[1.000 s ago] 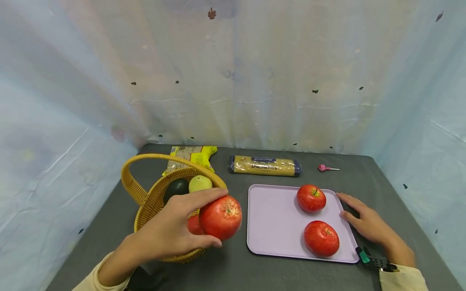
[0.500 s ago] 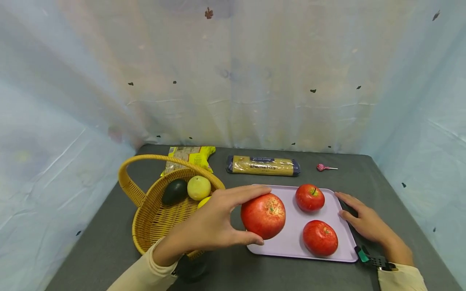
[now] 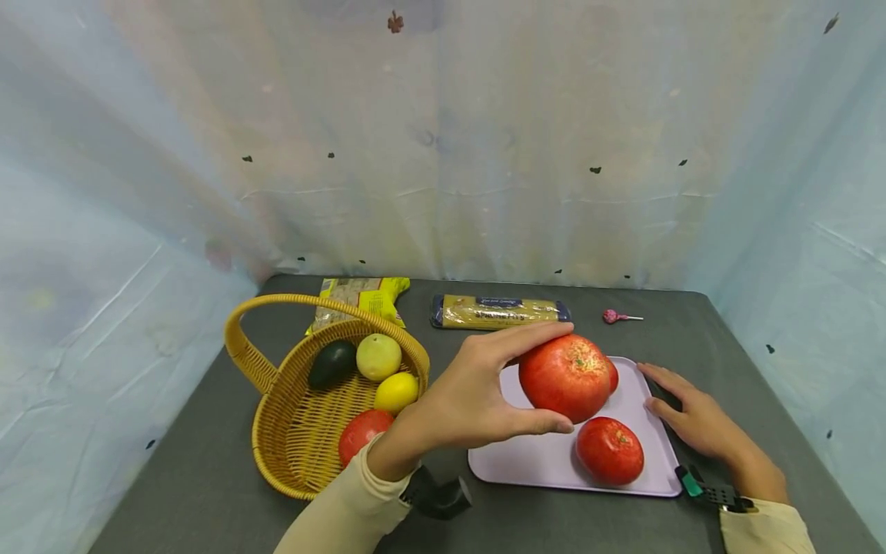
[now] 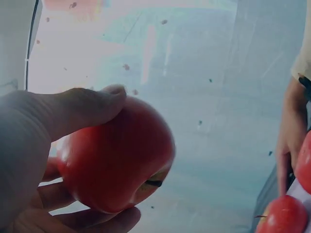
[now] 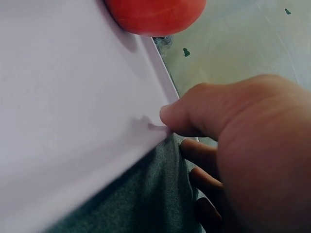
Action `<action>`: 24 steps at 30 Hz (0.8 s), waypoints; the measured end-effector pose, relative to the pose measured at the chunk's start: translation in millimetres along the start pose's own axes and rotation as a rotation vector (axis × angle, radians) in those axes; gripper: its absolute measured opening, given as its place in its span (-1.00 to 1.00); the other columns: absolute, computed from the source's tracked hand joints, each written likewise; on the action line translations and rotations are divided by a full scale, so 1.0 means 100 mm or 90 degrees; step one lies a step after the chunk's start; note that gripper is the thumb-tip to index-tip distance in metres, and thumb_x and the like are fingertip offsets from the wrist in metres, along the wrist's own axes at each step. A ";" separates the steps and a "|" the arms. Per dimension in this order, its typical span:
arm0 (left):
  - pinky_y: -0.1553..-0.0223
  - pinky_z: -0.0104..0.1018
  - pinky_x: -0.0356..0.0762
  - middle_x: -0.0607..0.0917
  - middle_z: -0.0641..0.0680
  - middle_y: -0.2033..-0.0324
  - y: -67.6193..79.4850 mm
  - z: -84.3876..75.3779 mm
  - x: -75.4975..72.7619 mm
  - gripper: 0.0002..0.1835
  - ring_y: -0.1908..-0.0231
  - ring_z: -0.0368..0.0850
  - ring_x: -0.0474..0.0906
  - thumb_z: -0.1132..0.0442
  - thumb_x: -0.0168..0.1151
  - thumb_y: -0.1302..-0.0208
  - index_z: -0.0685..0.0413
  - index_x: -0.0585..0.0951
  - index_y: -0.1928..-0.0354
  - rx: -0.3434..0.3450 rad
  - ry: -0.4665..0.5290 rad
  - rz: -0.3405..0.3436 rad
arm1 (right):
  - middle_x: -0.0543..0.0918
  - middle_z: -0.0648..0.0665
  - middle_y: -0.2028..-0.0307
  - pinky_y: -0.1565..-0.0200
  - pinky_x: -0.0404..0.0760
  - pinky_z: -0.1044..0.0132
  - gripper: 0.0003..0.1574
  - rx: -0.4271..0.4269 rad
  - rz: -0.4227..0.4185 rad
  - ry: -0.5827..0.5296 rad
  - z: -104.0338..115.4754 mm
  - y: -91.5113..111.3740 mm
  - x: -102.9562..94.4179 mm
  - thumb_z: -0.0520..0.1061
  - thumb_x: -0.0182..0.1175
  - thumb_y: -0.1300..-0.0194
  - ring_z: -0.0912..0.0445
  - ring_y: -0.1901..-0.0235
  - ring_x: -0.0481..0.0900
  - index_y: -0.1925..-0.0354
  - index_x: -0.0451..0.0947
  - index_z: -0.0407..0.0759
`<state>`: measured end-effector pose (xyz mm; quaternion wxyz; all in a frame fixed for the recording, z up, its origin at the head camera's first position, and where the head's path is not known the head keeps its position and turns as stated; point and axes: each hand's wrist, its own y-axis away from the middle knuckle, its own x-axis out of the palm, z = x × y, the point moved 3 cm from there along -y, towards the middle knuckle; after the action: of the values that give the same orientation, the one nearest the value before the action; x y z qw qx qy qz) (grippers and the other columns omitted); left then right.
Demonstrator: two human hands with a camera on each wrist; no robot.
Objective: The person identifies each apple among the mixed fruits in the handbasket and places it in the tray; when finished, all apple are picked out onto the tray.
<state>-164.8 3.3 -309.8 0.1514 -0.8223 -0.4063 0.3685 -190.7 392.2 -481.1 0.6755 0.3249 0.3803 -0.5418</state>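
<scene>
Head view: left hand [image 3: 457, 400] clamped round big red apple [image 3: 565, 377], held high over lavender tray [image 3: 526, 462] to clear two apples, right hand [image 3: 695, 419] flat, steadying rim

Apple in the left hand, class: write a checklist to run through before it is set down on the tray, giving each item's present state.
1. Left hand has a firm grip on the large apple, thumb and fingers on opposite sides: ok.
2. Apple is over the lilac tray: ok.
3. Bare tray space on the left side: ok.
4. Right hand steadies the tray's right edge: ok.
5. Clearance from the far apple behind it: cannot tell.
6. Near apple sits apart: ok.
</scene>
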 end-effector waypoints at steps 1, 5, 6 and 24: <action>-0.25 -0.43 0.66 0.63 0.03 -0.45 -0.01 0.01 0.03 -0.06 -0.36 -0.24 0.62 0.18 0.77 -0.11 0.01 0.52 -0.54 -0.003 0.006 -0.005 | 0.34 -0.54 -0.56 -0.27 0.32 -0.72 -0.15 0.001 0.000 0.001 0.00 0.00 0.00 -0.03 0.28 -0.59 -0.61 -0.47 0.29 -0.67 0.24 -0.19; -0.24 -0.42 0.67 0.63 0.06 -0.45 -0.04 0.10 0.14 -0.07 -0.34 -0.23 0.64 0.20 0.77 -0.11 0.02 0.53 -0.53 -0.026 0.019 -0.027 | 0.32 -0.54 -0.56 -0.27 0.32 -0.71 -0.14 0.005 0.004 -0.001 -0.01 0.00 0.01 -0.04 0.27 -0.60 -0.61 -0.47 0.28 -0.68 0.23 -0.19; -0.24 -0.42 0.67 0.63 0.07 -0.44 -0.04 0.14 0.17 -0.07 -0.33 -0.23 0.64 0.21 0.77 -0.10 0.02 0.53 -0.53 -0.038 0.024 -0.035 | 0.32 -0.54 -0.56 -0.27 0.32 -0.71 -0.14 0.005 0.006 -0.001 -0.01 0.00 0.01 -0.04 0.27 -0.60 -0.61 -0.47 0.28 -0.68 0.23 -0.19; -0.19 -0.22 0.67 0.74 -0.06 -0.30 0.01 0.84 0.66 -0.19 -0.16 -0.13 0.71 0.14 0.69 -0.16 -0.13 0.59 -0.48 -0.309 -0.064 -0.229 | 0.33 -0.55 -0.56 -0.27 0.33 -0.71 -0.13 0.003 0.010 0.001 -0.01 -0.01 0.00 -0.04 0.28 -0.60 -0.60 -0.46 0.29 -0.67 0.23 -0.22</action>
<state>-199.7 50.0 -399.4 -0.0071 -0.7302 -0.6285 0.2678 -191.6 392.4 -481.6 0.6785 0.3298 0.3774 -0.5371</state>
